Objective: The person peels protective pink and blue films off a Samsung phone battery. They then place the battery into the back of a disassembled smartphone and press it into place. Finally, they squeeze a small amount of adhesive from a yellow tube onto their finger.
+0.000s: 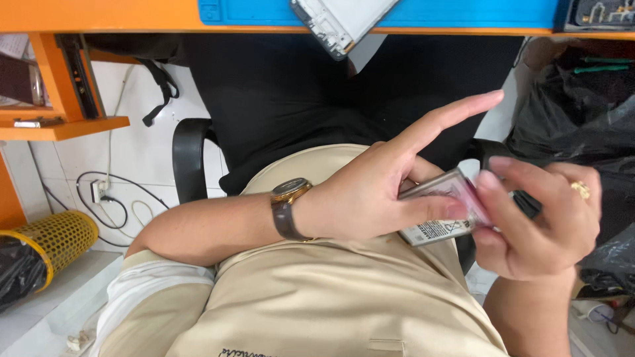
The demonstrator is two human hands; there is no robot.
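The flat silver battery pack (442, 210) is lying between both hands, low over the person's lap in beige clothing (317, 304), well below the orange workbench edge (99, 26); its long axis is running from lower left up to the right, roughly in line with the wristwatch (288, 206) and forearm. The left hand (370, 192) is cradling the pack from the watch side, thumb pressing flat along its lower labelled face, while the index finger is stretching out straight and free, pointing up and away from the pack; the other fingers are hidden behind it. The right hand (542, 218), wearing a gold ring (581, 190), is closing on the pack's far end from the side opposite the watch, fingertips pinching a pinkish film or sticker there; whether that film is lifting off is too blurred to tell. So both hands are holding the pack, each on one end of its length, the left carrying more of it. Above the pack, at the bench edge, a disassembled phone frame (344, 20) is lying tilted on a blue work mat (463, 12); a black plastic bag (582, 119) is sitting just beyond the right hand; a yellow mesh bin (46, 241) is standing on the floor, well apart past the watch arm's elbow.
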